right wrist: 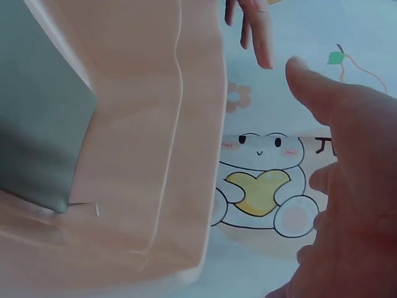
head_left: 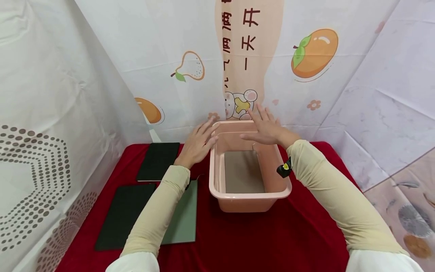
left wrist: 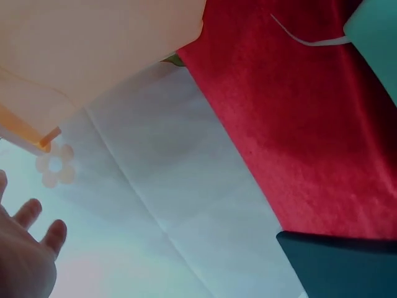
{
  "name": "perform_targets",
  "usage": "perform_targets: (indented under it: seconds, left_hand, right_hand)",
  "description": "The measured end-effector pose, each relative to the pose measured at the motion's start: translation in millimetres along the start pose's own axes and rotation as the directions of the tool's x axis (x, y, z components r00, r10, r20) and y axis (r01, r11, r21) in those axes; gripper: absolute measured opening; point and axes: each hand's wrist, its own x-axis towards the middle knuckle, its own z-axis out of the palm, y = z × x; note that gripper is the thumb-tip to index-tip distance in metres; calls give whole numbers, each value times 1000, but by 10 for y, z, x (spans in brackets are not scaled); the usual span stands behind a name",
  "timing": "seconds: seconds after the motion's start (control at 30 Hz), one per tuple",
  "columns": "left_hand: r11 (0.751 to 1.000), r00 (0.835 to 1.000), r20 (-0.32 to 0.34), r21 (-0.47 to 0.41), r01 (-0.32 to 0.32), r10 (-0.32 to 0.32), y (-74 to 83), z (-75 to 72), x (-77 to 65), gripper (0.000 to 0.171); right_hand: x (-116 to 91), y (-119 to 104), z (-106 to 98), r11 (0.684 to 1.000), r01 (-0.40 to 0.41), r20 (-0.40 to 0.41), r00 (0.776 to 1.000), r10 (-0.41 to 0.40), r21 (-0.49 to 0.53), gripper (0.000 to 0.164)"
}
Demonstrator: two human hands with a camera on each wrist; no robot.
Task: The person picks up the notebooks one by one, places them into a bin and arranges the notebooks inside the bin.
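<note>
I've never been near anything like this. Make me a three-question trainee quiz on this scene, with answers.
1. In the head view, what lies on the red cloth left of the pink plastic bin?

2. True or false: the left hand and the right hand are both empty.

3. What lies inside the bin?
A) a cup
B) a gray notebook
C) a pair of scissors

Key:
1. Two black notebooks and a green notebook.
2. True.
3. B.

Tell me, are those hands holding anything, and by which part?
Nothing is held: the left hand and right hand are both empty, near the pink tub.
</note>
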Motion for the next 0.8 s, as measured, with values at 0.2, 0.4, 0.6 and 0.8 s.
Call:
perform_targets:
  seconds: [0.2, 0.4, 0.6, 0.8]
  left_hand:
    - [997, 999, 6, 77, 32, -33, 10, -76, -20, 60]
    - [991, 999, -16, 129, 46, -44, 26, -114, -24, 61]
    - [989, 997, -58, 134, 57, -50, 18, -117, -49, 61]
    - [982, 996, -65, 172, 74, -63, 4, -127, -61, 62]
  right_hand:
    - [-103, 50, -39, 999, 28, -1, 1000, -28, -28, 103]
    - [-188, 152, -26, 993, 59, -6, 998, -60, -99, 100]
    - [-231, 279, 5, 993, 88, -34, 995, -91, -85, 97]
    - [-294, 402, 13, 991, 119, -49, 991, -122, -63, 93]
